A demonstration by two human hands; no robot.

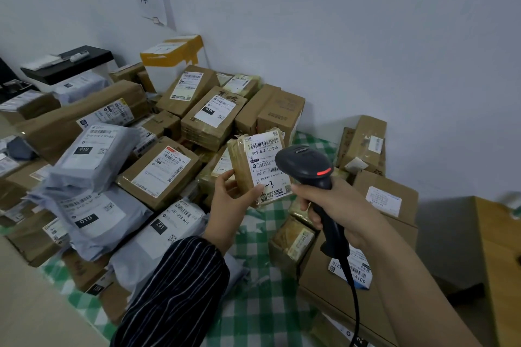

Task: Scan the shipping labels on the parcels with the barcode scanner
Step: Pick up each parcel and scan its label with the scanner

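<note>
Striped sleeve [174, 290] on left arm | left hand [225, 201] grips small parcel [239, 162] upright, shipping label [266, 160] facing camera | right hand [338, 211] wrapped round barcode scanner [304, 163] handle (red light on), head over label's right edge | other parcels [160, 172] heaped on checked cloth [253, 304]

A small brown parcel [242, 166] wrapped in clear tape is standing upright above the table [253, 304], its lower part sitting in the left grip [228, 197]. Its white shipping label [266, 166] is facing the camera, showing barcodes and "502-602-12-815". The black barcode scanner [307, 166] is sitting in the right grip [335, 205], its head overlapping the label's right edge and a red light glowing on it. Labelled brown boxes [158, 172] and grey bags [93, 155] are lying piled behind.
</note>
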